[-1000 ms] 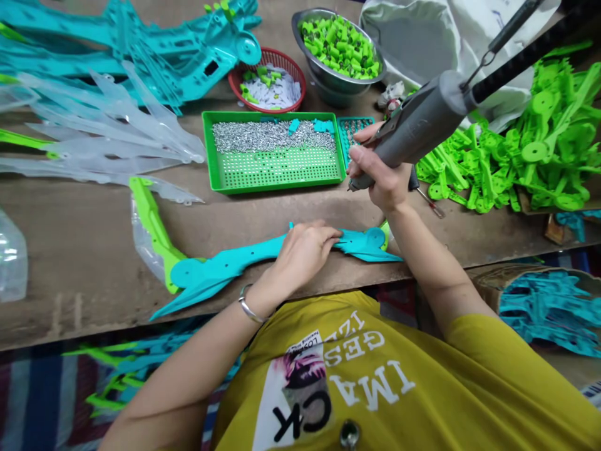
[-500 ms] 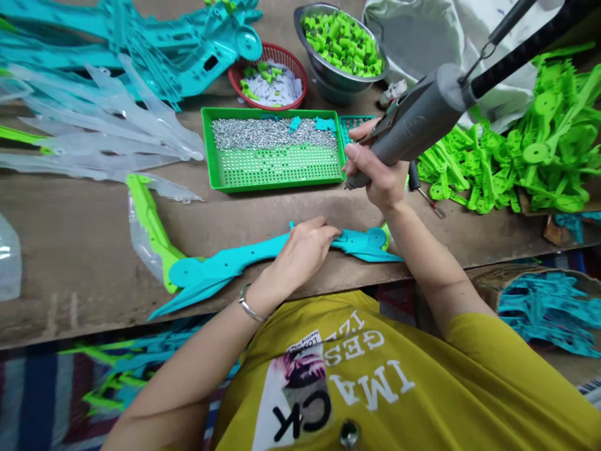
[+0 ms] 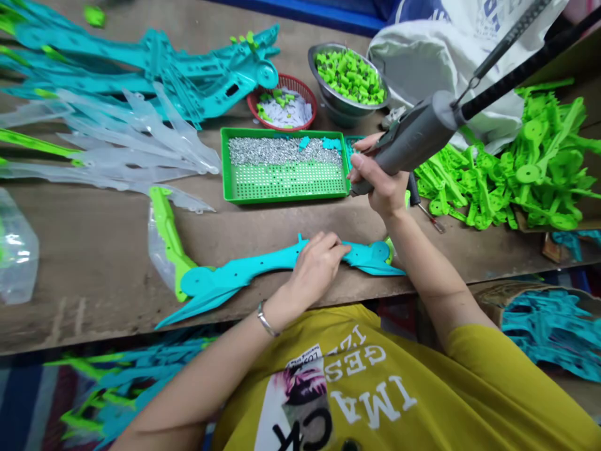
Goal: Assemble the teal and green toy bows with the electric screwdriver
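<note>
A blue, bow-shaped plastic piece point(image 3: 263, 260) lies along the front of the workbench. My left hand point(image 3: 319, 266) is closed over its middle, fingers curled around the far edge. At the piece's left end, a lime-green arm point(image 3: 168, 228) with a clear plastic part point(image 3: 158, 254) points away from me. My right hand point(image 3: 385, 188) grips a grey electric screwdriver point(image 3: 417, 133), tip slanting down to the left, above the bench and apart from the blue piece. Just beyond the tip is a green tray point(image 3: 282, 200) holding many small silver screws point(image 3: 272, 151).
A red basket point(image 3: 310, 94) and a metal bowl point(image 3: 345, 113) of green parts stand at the back. Blue frames point(image 3: 178, 69) and clear pieces point(image 3: 141, 150) fill the left. Green parts point(image 3: 526, 169) pile up at right, near a small screwdriver point(image 3: 429, 213). A cord hangs from above.
The whole view has shifted, so the bench items appear lower and slightly to the right. Both hands keep nearly the same hold and place over the bench.
</note>
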`<state>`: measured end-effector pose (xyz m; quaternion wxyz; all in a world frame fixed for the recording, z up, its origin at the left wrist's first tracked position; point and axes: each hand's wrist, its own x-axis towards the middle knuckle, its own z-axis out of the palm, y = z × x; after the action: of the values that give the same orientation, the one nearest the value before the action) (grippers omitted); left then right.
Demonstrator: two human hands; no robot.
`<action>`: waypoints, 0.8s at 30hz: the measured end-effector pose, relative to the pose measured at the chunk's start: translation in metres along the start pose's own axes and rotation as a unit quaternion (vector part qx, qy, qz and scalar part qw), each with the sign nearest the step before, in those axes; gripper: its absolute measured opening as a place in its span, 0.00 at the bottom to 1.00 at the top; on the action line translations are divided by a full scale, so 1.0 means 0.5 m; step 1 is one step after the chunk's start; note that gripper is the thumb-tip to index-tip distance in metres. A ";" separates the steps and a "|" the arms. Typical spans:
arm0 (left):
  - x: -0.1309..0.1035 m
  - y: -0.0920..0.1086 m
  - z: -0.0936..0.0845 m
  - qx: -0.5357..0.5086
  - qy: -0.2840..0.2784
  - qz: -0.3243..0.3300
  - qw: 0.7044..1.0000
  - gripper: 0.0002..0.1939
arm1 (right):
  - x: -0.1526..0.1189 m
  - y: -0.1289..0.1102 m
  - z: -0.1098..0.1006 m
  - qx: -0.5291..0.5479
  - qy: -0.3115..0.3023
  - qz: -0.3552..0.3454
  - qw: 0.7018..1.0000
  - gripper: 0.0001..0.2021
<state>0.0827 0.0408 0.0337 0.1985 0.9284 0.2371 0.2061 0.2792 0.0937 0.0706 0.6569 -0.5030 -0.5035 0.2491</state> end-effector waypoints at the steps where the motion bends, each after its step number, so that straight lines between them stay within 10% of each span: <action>1: -0.009 0.005 0.005 0.016 0.024 0.013 0.999 0.13 | 0.007 -0.002 0.001 0.007 0.008 -0.004 1.000 0.18; 7: -0.053 0.038 0.036 0.139 0.132 0.055 0.980 0.11 | 0.055 0.012 0.014 0.025 0.043 -0.027 0.998 0.18; 24: -0.054 0.030 0.044 0.170 0.171 0.010 0.970 0.12 | 0.077 0.081 0.043 -0.036 0.042 0.022 0.998 0.17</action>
<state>0.0771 0.0086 0.0145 -0.0080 0.9021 0.2894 0.3201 0.2812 0.1496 0.0491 0.6536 -0.5471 -0.4728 0.2236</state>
